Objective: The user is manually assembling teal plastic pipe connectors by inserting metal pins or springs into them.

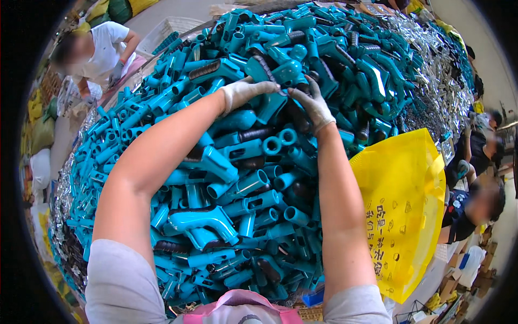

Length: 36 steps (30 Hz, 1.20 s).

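Note:
A big heap of teal plastic gun-shaped housings (232,178) with black grips fills the table in front of me. Both my arms reach far across it. My left hand (243,92), in a white work glove, lies with its fingers stretched to the right over a teal housing (286,73). My right hand (313,105), also gloved, grips the same teal piece from below, fingers curled around its dark end. The two hands almost touch at that piece.
A yellow plastic bag (404,205) hangs open at my right. Shiny metal parts (437,81) are piled behind the teal heap on the right and along its left edge (62,189). A person in white (100,48) works far left; other people (475,200) sit at right.

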{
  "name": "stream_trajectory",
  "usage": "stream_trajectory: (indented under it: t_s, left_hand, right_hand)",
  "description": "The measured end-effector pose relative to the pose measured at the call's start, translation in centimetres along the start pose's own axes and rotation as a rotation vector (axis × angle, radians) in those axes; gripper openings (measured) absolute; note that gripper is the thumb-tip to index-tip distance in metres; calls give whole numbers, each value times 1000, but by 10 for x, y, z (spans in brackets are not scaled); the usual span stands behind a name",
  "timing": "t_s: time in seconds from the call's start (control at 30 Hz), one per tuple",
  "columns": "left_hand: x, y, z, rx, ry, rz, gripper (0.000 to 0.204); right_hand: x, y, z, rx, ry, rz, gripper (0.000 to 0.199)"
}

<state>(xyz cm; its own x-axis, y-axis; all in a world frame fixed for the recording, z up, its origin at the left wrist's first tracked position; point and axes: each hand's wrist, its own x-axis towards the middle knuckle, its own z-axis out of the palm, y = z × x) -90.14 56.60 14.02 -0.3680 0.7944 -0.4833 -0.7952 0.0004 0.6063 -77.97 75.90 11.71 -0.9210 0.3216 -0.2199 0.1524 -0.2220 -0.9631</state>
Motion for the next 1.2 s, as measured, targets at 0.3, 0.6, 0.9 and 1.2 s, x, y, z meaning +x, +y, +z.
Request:
stream_trajectory:
  t_s: [0.3, 0.6, 0.9, 1.2]
  left_hand:
    - [-148, 4, 51, 812, 240, 362, 74]
    - [-338, -83, 45, 642, 428, 631, 100]
    - [-484, -251, -33, 1400, 1309, 498, 70]
    - [-502, -302, -8, 1113, 1640, 336, 106]
  right_hand:
    - [-70, -37, 87, 109, -236, -24, 65]
    - [-189, -65, 222, -348, -252, -473, 64]
    - [-314, 0, 316, -393, -775, -341, 80]
    - [-113, -35, 182, -1002, 85, -231, 78]
